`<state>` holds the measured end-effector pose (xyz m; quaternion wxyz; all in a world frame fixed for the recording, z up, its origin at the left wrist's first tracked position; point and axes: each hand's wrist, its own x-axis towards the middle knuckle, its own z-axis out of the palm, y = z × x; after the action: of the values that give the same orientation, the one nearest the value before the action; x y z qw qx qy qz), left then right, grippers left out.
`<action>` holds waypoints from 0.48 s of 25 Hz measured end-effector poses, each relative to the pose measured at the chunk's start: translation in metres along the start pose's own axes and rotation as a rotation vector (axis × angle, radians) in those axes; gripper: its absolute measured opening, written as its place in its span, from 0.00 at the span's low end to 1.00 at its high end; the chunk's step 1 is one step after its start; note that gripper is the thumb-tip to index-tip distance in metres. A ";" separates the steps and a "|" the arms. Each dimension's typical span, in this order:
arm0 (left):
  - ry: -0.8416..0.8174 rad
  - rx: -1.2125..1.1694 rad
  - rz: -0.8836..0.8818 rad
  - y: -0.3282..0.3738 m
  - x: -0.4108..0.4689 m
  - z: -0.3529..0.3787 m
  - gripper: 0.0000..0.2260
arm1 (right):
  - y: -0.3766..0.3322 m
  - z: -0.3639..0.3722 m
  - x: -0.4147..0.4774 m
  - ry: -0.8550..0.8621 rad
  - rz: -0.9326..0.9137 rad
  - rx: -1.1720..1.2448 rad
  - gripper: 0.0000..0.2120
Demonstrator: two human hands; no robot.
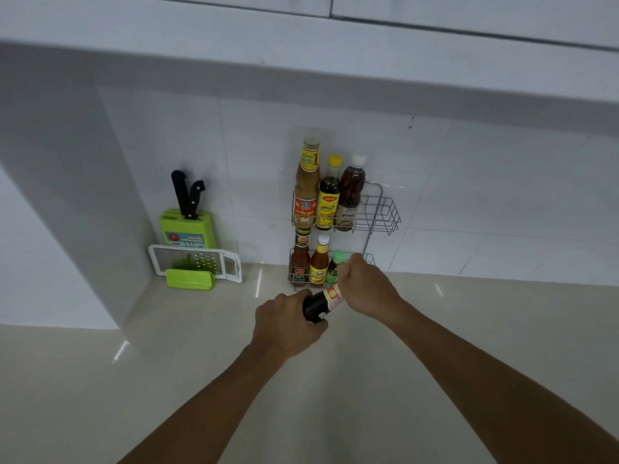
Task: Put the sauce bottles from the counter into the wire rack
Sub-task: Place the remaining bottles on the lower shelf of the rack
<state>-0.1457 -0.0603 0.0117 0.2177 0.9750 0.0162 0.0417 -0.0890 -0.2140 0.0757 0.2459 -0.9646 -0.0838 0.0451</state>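
Observation:
A dark sauce bottle (pixel 321 303) with a red and yellow neck label is tilted between my hands, just in front of the wire rack (pixel 382 212) on the tiled wall. My left hand (pixel 284 323) grips its dark body. My right hand (pixel 363 284) closes around its neck and top, hiding the cap. The rack's upper tier holds three bottles (pixel 326 199) on its left side, and its right side is bare wire. The lower tier holds a dark red bottle (pixel 299 259), an orange bottle (pixel 320 262) and a green-capped bottle (pixel 335 267), partly behind my right hand.
A green knife block (pixel 186 231) with two black-handled knives stands in the left corner, with a white grater (pixel 197 261) and a green box (pixel 190 279) before it. The beige counter (pixel 201 380) spreads below. A white overhead cabinet (pixel 301 61) juts out above.

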 end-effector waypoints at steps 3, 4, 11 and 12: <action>-0.341 -0.500 0.024 -0.004 0.012 -0.021 0.11 | 0.005 -0.027 -0.006 -0.100 -0.162 0.168 0.14; -0.513 -0.656 0.027 -0.004 0.014 -0.031 0.10 | 0.005 -0.037 -0.009 -0.095 -0.246 0.187 0.13; -0.688 -0.846 0.039 0.002 0.020 -0.034 0.06 | -0.001 -0.038 -0.004 -0.016 -0.349 0.044 0.11; -0.570 -0.733 0.045 0.006 0.021 -0.031 0.07 | 0.005 -0.034 -0.002 -0.011 -0.301 0.069 0.12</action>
<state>-0.1278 -0.0520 0.0442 0.5427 0.8064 -0.0811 -0.2204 -0.0856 -0.2344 0.1032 0.2822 -0.9319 -0.2274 0.0159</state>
